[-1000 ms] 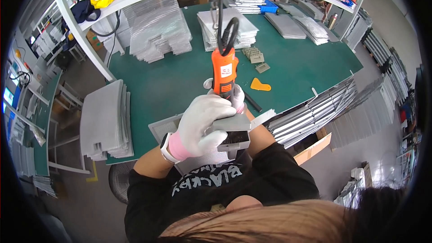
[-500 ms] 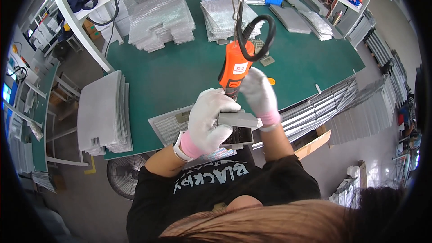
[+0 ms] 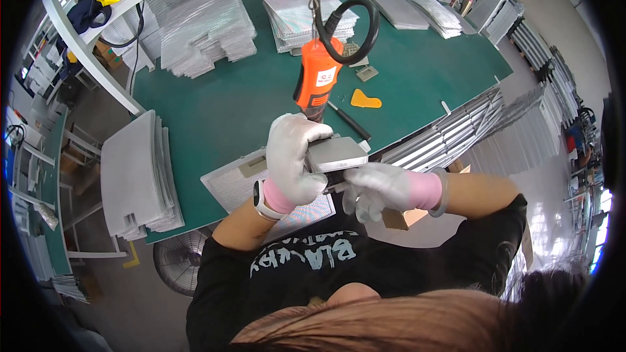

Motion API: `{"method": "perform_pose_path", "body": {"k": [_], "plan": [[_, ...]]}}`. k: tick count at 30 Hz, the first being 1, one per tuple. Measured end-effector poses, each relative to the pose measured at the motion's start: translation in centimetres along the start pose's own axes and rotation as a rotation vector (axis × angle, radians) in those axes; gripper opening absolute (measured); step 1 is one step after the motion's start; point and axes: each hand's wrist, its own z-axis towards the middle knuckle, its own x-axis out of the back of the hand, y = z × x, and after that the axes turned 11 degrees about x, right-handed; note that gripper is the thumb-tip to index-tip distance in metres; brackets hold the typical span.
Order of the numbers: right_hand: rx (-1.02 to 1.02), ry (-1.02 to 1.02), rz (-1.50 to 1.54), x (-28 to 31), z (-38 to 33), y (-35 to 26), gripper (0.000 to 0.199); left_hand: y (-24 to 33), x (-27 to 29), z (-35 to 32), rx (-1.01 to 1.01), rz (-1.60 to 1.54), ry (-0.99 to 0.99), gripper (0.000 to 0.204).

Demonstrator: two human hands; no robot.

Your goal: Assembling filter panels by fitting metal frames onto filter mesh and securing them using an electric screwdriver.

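Observation:
My left hand, in a white glove with a pink cuff and a watch on the wrist, grips a flat grey metal part from its left side. My right hand, gloved the same way, holds the part's lower right edge, its fingers curled under it. The part is held just above a mesh filter panel lying at the near edge of the green table. An orange powered screwdriver hangs by a black cable right above my left hand, with no hand on it.
Stacks of mesh panels lie at the left, back left and back centre. A row of metal frames lines the table's right edge. A yellow scraper and a black tool lie on the table. A fan stands below.
My right hand has let go of the orange screwdriver and dropped to the grey part. The screwdriver now hangs free above, and the part has shifted slightly right.

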Motion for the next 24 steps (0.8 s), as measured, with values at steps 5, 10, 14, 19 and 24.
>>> {"method": "perform_pose_path", "body": {"k": [5, 10, 14, 19, 24], "plan": [[0.083, 0.05, -0.096, 0.3, 0.3, -0.7, 0.041, 0.7, -0.3, 0.1, -0.069, 0.044, -0.015, 0.049], [0.092, 0.026, -0.157, 0.0, 0.8, -1.4, 0.023, 0.0, -0.5, -1.1, -0.089, -0.111, -0.135, 0.036], [0.029, 0.115, -0.249, 0.1, 1.8, -2.0, 0.021, -0.5, -2.9, -2.8, 0.11, -0.22, 0.148, 0.067], [0.034, 0.124, -0.263, 1.2, 2.6, -2.8, 0.018, -0.7, -3.5, -2.0, 0.035, -0.341, 0.162, 0.072], [0.063, 0.005, -0.229, 1.7, 2.5, -3.2, 0.029, -0.8, -3.0, -1.8, 0.188, -0.4, 0.139, 0.06]]}}
